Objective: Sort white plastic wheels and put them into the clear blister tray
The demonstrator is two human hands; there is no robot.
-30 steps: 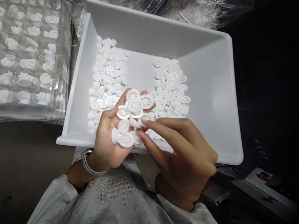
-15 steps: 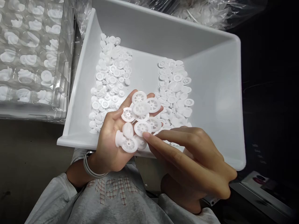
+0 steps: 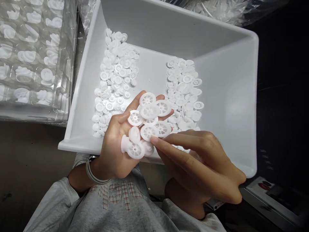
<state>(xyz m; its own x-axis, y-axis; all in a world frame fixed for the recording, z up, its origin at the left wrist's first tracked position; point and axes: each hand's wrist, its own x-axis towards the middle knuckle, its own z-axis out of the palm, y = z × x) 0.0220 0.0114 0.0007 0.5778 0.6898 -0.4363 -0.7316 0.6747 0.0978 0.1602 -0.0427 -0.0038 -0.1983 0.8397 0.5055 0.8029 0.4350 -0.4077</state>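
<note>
Here, head view only.
Left hand [image 3: 116, 145]: palm up and cupped open over the near rim of the white bin [image 3: 229, 96], carrying a loose heap of white plastic gears [image 3: 147, 120]; nothing pinched, the pieces only rest on palm and fingers.
Right hand [image 3: 200, 161]: fingers extended, not closed on anything; index fingertip [image 3: 154, 140] touching 1 spoked gear [image 3: 149, 131] in the heap.
Gear facing: most lie flat, spoked faces up toward the camera, axles roughly upright from the palm; 1 hubbed piece [image 3: 125, 143] near the thumb lies tipped, its axle pointing left. Round discs, so no long axis beyond the axle.
Bin contents: 2 separate spreads of gears, left pile [image 3: 116, 77] and right pile [image 3: 183, 87], apart from each other.
Risk: heap overlaps and sits at the fingertips' edge; a nudge from the right index could slide pieces off. Probably they would drop into the bin between the piles, mixing them, or over the near rim onto the lap.
Left side: clear blister trays [image 3: 33, 58] on the desk, well clear.
</note>
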